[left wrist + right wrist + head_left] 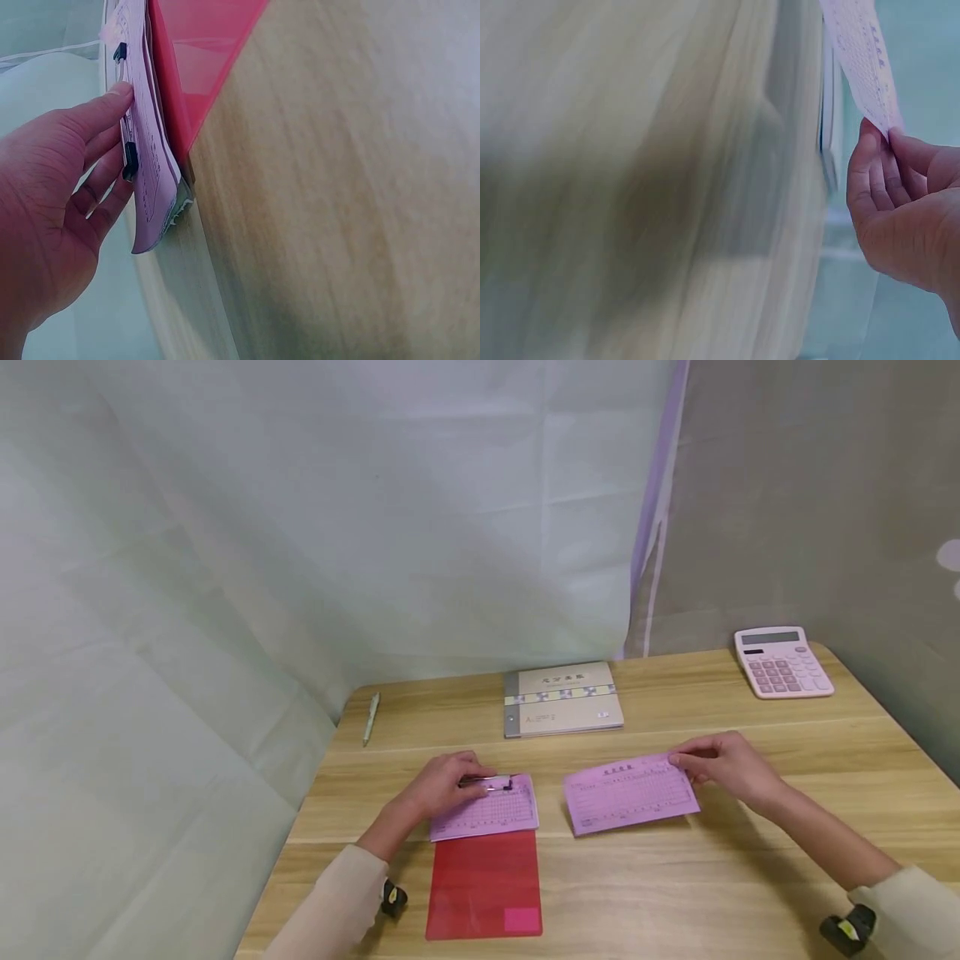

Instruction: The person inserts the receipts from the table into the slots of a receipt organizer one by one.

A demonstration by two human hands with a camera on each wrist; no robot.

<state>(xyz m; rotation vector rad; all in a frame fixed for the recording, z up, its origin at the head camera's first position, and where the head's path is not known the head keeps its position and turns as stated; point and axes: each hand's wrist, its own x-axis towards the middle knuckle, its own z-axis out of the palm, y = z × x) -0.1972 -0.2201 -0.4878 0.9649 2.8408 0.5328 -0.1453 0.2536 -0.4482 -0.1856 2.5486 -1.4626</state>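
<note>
A red clipboard [483,885] lies on the table with a stack of pink printed forms [491,814] on its upper part. My left hand [447,785] is at the top of the board, its thumb and fingers on the metal clip [130,154] with black ends. At their lower corner the forms [154,217] curl away from the board. To the right, my right hand [731,768] pinches one loose pink form [630,795] by its upper right corner, between thumb and fingertips. The form is tilted, and in the right wrist view my right hand [900,195] holds it above the wood.
A beige account book [562,697] lies behind the forms. At the back left is a light green pen [371,718], and at the back right a pink calculator [783,664]. Pale curtains [450,527] hang along the table's rear edge.
</note>
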